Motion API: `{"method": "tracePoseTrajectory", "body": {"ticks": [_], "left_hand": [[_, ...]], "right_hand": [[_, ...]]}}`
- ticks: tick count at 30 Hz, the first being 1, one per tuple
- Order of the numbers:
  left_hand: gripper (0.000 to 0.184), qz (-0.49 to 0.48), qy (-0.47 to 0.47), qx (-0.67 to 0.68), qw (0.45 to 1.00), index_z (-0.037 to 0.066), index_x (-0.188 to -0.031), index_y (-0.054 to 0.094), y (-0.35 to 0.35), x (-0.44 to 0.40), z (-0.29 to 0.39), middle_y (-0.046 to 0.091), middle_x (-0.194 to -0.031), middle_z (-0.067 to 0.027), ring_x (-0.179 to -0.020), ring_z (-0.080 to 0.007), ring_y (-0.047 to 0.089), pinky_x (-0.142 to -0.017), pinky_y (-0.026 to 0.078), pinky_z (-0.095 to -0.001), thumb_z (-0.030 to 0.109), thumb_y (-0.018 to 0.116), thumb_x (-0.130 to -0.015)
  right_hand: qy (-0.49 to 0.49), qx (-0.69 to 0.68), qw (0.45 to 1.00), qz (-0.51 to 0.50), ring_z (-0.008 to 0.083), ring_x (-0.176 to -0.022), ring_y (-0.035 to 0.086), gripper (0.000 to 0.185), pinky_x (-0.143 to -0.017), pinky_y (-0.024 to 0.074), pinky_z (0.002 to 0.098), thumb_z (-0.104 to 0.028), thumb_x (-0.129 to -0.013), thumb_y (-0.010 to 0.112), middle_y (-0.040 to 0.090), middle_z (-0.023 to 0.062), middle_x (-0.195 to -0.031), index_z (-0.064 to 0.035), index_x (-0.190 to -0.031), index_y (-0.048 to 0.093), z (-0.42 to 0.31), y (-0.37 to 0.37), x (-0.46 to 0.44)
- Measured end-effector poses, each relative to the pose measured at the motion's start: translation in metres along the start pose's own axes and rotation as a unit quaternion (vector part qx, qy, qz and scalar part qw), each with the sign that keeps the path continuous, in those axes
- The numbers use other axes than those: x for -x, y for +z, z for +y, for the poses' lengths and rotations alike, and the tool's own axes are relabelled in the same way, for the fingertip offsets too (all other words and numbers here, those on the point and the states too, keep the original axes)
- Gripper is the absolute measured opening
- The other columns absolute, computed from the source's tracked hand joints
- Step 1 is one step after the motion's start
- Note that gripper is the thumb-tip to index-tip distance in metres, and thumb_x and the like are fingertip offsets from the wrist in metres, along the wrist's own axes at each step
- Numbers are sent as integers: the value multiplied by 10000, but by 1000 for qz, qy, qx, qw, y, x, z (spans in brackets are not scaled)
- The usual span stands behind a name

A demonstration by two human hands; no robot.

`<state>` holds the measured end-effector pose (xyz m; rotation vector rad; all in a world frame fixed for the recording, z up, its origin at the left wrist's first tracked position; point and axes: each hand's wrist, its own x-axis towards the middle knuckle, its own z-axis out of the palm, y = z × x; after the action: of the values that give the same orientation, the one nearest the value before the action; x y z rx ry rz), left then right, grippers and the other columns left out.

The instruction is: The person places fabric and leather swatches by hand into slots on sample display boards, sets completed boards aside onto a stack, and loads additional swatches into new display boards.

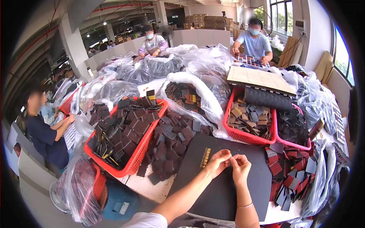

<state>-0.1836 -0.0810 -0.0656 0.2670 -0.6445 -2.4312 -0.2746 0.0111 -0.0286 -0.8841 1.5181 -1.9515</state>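
Observation:
Above a large black board [228, 186] with gold lettering, my left hand [218, 162] and my right hand [240, 167] meet at the fingertips. Both hands are pinched closed; whatever lies between the fingers is too small to make out. Left of the board is a loose heap of dark square pieces [169, 142]. Red and dark pieces [292, 178] lie to its right. A thin bracelet circles my right wrist.
Red baskets [131, 167] [247, 137] full of square pieces stand left and beyond the board. A black roll [266, 99] rests across the right basket. Plastic bags [205, 95] fill the far side. Several people stand around the table. A blue bin [121, 201] is below left.

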Motion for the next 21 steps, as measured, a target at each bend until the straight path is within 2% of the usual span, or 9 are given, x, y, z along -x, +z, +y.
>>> {"method": "tracePoseTrajectory", "body": {"ticks": [7,11,14,16,18,21], "left_hand": [[113,14,16,-45,999,94,-1023,606,3,1,-3,631,-884,7,-758,-80,561,-704,443,-236,84,648,-919],[102,18,32,-57,998,87,-1018,598,3,0,-4,634,-907,-7,-798,-87,584,-707,461,-242,80,639,-925],[99,62,36,-72,995,88,-1016,598,7,0,-3,637,-913,-10,-847,-99,609,-721,488,-253,77,635,-925],[101,64,40,-69,995,94,-1025,601,1,-4,-5,637,-920,-6,-874,-105,619,-729,501,-260,83,629,-929],[106,55,27,-51,997,98,-1036,604,-3,-6,-3,637,-925,-3,-871,-106,619,-732,505,-266,93,624,-932],[118,22,-8,10,1000,100,-1053,608,-11,-5,1,630,-917,-1,-810,-101,594,-726,493,-273,110,619,-935]], "right_hand": [[-42,75,996,3,117,-674,639,92,-628,500,237,46,-869,630,578,49,-777,25,-807,565,-9,5,7],[-58,112,992,-2,124,-686,629,84,-631,497,250,37,-863,632,575,66,-794,34,-814,563,2,1,5],[-94,124,987,-26,35,-616,489,87,-548,404,191,19,-866,633,559,-13,-719,-3,-840,553,8,4,6],[-76,94,992,-44,35,-614,492,77,-551,412,189,18,-875,627,577,-10,-728,-7,-845,561,5,10,11],[-59,82,993,-53,81,-676,549,71,-634,473,224,3,-882,636,589,33,-809,18,-857,572,9,11,12],[-33,22,999,-24,65,-652,532,86,-606,469,209,-23,-904,635,588,17,-793,4,-851,572,-2,14,13]]}}
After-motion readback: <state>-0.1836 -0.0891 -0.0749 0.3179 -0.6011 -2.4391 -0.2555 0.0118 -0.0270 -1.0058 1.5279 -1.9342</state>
